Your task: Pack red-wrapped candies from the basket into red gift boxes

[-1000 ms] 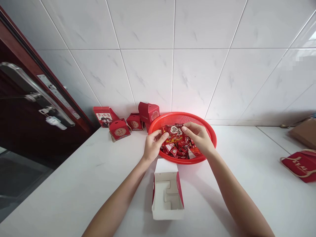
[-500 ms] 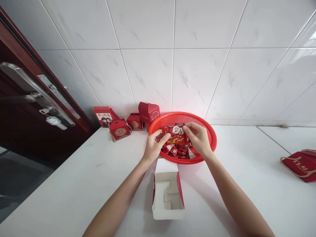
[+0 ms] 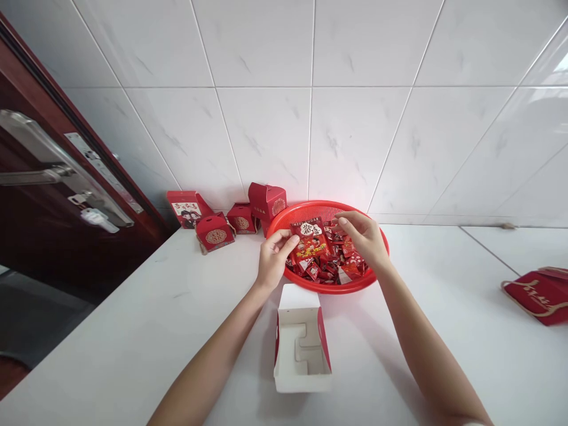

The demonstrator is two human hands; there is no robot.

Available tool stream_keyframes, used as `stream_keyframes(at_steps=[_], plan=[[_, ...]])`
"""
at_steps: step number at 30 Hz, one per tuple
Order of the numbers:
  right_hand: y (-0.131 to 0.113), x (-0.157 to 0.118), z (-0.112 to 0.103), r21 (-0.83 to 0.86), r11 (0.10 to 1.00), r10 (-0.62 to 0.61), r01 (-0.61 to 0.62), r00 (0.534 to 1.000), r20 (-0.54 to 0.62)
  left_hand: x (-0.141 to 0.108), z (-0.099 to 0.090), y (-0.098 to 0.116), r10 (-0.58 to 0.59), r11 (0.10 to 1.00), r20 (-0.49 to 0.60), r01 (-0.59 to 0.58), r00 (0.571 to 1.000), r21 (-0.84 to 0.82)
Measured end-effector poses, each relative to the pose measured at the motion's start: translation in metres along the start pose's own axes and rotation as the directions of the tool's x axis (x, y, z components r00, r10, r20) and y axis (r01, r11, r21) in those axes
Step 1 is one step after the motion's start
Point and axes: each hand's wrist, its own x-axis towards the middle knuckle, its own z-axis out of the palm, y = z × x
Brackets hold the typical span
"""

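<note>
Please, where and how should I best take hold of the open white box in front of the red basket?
I would grip the open box lightly by its left and right walls, coming from above. These walls stand up on both sides of the open top; the far flap sticks out toward the red basket.
</note>
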Motion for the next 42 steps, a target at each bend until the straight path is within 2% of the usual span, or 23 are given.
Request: stream_keyframes(at_steps=[2, 3, 6, 10, 13, 17, 23, 28, 32, 35, 39, 42], plan=[[0.011, 0.006, -0.01, -0.183, 0.98, 0.086, -0.078, 0.995, 0.04, 0.001, 0.0, 0.0, 0.003, 1.0, -0.022, -0.003, 1.0, -0.02], [0.016, 0.009, -0.014, -0.321, 0.941, 0.145, -0.108, 0.985, 0.094, 0.002, 0.0, -0.001, 0.0, 0.999, -0.03, -0.001, 1.0, -0.032], [0.023, 0.018, -0.018, -0.627, 0.775, 0.318, -0.086, 0.91, 0.268, 0.003, 0.0, -0.002, -0.014, 0.998, -0.029, 0.012, 0.999, -0.064], [0.026, 0.032, -0.011, -0.733, 0.68, 0.457, -0.009, 0.788, 0.414, 0.004, 0.0, -0.002, -0.018, 0.998, -0.032, 0.016, 0.999, -0.061], [0.028, 0.046, -0.002, -0.801, 0.597, 0.553, 0.037, 0.705, 0.445, 0.004, -0.001, -0.002, -0.013, 0.999, -0.031, 0.011, 0.999, -0.043], [0.032, 0.058, 0.01, -0.842, 0.532, 0.592, 0.092, 0.67, 0.448, 0.004, -0.001, -0.002, -0.004, 1.0, -0.017, 0.003, 1.0, -0.027], [0.042, 0.058, 0.019, -0.86, 0.494, 0.586, 0.13, 0.681, 0.44, 0.004, -0.001, 0.0, -0.005, 1.0, -0.012, 0.004, 1.0, -0.013], [0.048, 0.059, 0.014, -0.83, 0.552, 0.556, 0.078, 0.707, 0.437, 0.004, -0.001, 0.0, -0.01, 1.0, -0.012, 0.01, 1.0, -0.013], [0.047, 0.06, 0.013, -0.745, 0.667, 0.481, 0.001, 0.763, 0.432, 0.004, -0.001, -0.001, -0.018, 1.0, -0.01, 0.018, 1.0, -0.024], [0.045, 0.063, 0.013, -0.631, 0.774, 0.387, -0.049, 0.825, 0.412, 0.004, -0.001, -0.002, -0.031, 0.999, -0.015, 0.03, 0.999, -0.04], [0.045, 0.067, 0.008, -0.479, 0.87, 0.281, -0.114, 0.914, 0.293, 0.004, 0.0, -0.001, -0.044, 0.997, -0.017, 0.043, 0.999, -0.069], [0.05, 0.069, 0.002, -0.407, 0.898, 0.264, -0.17, 0.946, 0.188, 0.004, -0.001, -0.001, -0.046, 0.996, -0.018, 0.044, 0.999, -0.082]])
